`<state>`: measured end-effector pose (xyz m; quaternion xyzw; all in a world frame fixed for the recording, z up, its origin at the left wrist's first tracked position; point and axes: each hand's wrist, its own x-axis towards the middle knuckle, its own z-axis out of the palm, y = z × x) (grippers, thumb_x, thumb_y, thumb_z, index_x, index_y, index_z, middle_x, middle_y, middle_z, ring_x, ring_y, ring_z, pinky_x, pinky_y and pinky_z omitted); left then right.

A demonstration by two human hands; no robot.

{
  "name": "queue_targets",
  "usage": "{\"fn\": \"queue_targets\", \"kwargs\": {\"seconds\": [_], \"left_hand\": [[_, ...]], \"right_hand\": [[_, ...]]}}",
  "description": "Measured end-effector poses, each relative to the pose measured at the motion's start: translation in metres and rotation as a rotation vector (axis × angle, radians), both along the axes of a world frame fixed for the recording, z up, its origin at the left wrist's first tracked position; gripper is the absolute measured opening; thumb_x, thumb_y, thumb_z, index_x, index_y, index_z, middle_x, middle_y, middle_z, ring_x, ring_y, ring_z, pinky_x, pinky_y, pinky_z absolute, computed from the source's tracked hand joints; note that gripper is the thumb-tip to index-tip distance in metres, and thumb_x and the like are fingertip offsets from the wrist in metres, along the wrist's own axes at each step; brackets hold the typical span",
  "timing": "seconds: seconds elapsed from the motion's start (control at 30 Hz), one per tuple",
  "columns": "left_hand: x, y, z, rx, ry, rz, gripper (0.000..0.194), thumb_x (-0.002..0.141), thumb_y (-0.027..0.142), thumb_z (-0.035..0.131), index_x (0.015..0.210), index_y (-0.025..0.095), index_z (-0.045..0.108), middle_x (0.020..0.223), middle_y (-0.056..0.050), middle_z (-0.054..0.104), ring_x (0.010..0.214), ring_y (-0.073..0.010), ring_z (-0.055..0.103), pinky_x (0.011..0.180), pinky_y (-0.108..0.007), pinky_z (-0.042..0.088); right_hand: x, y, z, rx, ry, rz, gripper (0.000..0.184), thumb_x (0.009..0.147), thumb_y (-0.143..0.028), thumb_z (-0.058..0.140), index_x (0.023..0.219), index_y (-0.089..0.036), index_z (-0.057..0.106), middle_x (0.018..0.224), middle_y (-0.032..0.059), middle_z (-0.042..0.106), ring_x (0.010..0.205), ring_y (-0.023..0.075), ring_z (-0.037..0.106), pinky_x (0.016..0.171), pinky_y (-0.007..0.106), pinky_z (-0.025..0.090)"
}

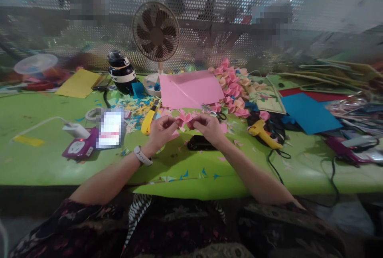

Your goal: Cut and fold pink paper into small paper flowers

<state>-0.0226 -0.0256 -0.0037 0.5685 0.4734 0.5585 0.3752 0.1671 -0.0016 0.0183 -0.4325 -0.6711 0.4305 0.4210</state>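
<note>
Between my two hands, over the middle of the green table, is a small folded pink paper flower [185, 119]. My left hand [163, 130] pinches its left side, and my right hand [207, 127] pinches its right side. Behind the hands lies a pink paper sheet [191, 90], with scissors [217, 113] at its front edge. A yellow-handled cutter [148, 120] rests just left of my left hand. Under my right wrist sits a black oblong object [202, 143], partly covered. A heap of folded pink paper pieces [235, 86] is piled at the back right.
A fan [156, 32] stands at the back beside a dark jug [122, 72]. To the left are a lit phone [110, 128] and a purple power strip [80, 146]. A yellow glue gun [265, 133] with a black cord and a blue sheet [311, 112] lie right.
</note>
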Motion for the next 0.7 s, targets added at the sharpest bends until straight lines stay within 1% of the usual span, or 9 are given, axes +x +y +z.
{"fn": "queue_targets", "kwargs": {"seconds": [0.13, 0.2, 0.27, 0.33, 0.43, 0.53, 0.6, 0.63, 0.7], "left_hand": [[-0.002, 0.005, -0.003, -0.046, -0.009, -0.064, 0.026, 0.078, 0.042, 0.074, 0.080, 0.016, 0.073, 0.070, -0.003, 0.070, 0.065, -0.0142, 0.063, 0.062, -0.026, 0.051], [-0.004, 0.009, -0.004, -0.060, -0.054, -0.063, 0.025, 0.077, 0.040, 0.074, 0.083, 0.016, 0.074, 0.075, -0.004, 0.072, 0.069, -0.0155, 0.066, 0.068, -0.028, 0.053], [-0.007, 0.013, -0.006, -0.077, -0.127, -0.049, 0.026, 0.075, 0.040, 0.076, 0.083, 0.016, 0.073, 0.077, -0.004, 0.073, 0.072, -0.0163, 0.067, 0.073, -0.030, 0.055], [-0.008, 0.017, -0.007, -0.108, -0.175, -0.050, 0.027, 0.072, 0.041, 0.077, 0.082, 0.016, 0.072, 0.076, -0.003, 0.072, 0.072, -0.0162, 0.067, 0.077, -0.032, 0.056], [-0.009, 0.020, -0.010, -0.146, -0.174, -0.070, 0.028, 0.070, 0.041, 0.079, 0.080, 0.016, 0.072, 0.075, -0.003, 0.071, 0.072, -0.0159, 0.067, 0.079, -0.033, 0.056], [-0.010, 0.020, -0.012, -0.148, -0.134, -0.077, 0.031, 0.070, 0.043, 0.080, 0.082, 0.016, 0.073, 0.076, -0.004, 0.072, 0.071, -0.0168, 0.067, 0.078, -0.033, 0.055], [-0.011, 0.021, -0.014, -0.146, -0.110, -0.064, 0.032, 0.071, 0.045, 0.079, 0.083, 0.016, 0.073, 0.075, -0.004, 0.072, 0.071, -0.0174, 0.067, 0.077, -0.034, 0.055], [-0.013, 0.022, -0.014, -0.143, -0.092, -0.054, 0.032, 0.072, 0.046, 0.078, 0.083, 0.016, 0.073, 0.076, -0.004, 0.072, 0.071, -0.0177, 0.067, 0.076, -0.034, 0.055], [-0.018, 0.025, -0.015, -0.118, 0.005, -0.039, 0.030, 0.075, 0.045, 0.074, 0.085, 0.017, 0.073, 0.079, -0.006, 0.073, 0.074, -0.0190, 0.067, 0.077, -0.035, 0.054]], "right_hand": [[0.007, 0.011, 0.003, -0.069, 0.004, 0.012, 0.012, 0.077, -0.029, 0.069, 0.075, -0.017, 0.072, 0.071, 0.0023, 0.074, 0.068, 0.0156, 0.070, 0.071, 0.031, 0.059], [0.013, 0.018, 0.002, -0.097, -0.036, -0.045, 0.011, 0.078, -0.028, 0.070, 0.077, -0.018, 0.075, 0.072, 0.0025, 0.075, 0.068, 0.0156, 0.070, 0.069, 0.031, 0.059], [0.020, 0.027, 0.000, -0.132, -0.098, -0.120, 0.011, 0.079, -0.028, 0.071, 0.079, -0.019, 0.077, 0.072, 0.0026, 0.075, 0.064, 0.0150, 0.069, 0.064, 0.029, 0.057], [0.027, 0.035, -0.004, -0.150, -0.156, -0.153, 0.013, 0.080, -0.029, 0.071, 0.079, -0.018, 0.078, 0.067, 0.0019, 0.073, 0.057, 0.0138, 0.066, 0.056, 0.027, 0.054], [0.036, 0.044, -0.011, -0.135, -0.212, -0.124, 0.017, 0.081, -0.032, 0.070, 0.078, -0.018, 0.079, 0.058, 0.0006, 0.069, 0.048, 0.0108, 0.057, 0.048, 0.024, 0.047], [0.042, 0.049, -0.012, -0.079, -0.317, -0.119, 0.022, 0.083, -0.035, 0.068, 0.091, -0.018, 0.081, 0.063, 0.0010, 0.072, 0.042, 0.0084, 0.046, 0.045, 0.024, 0.042], [0.047, 0.052, -0.009, 0.001, -0.415, -0.184, 0.027, 0.085, -0.035, 0.066, 0.101, -0.019, 0.080, 0.074, 0.0026, 0.076, 0.047, 0.0102, 0.050, 0.049, 0.025, 0.043], [0.049, 0.053, -0.007, 0.045, -0.456, -0.231, 0.027, 0.085, -0.033, 0.065, 0.104, -0.019, 0.079, 0.080, 0.0036, 0.077, 0.053, 0.0122, 0.056, 0.054, 0.026, 0.046], [0.054, 0.055, -0.003, 0.105, -0.500, -0.297, 0.025, 0.085, -0.027, 0.063, 0.101, -0.018, 0.079, 0.091, 0.0058, 0.078, 0.071, 0.0168, 0.066, 0.065, 0.028, 0.050]]}}
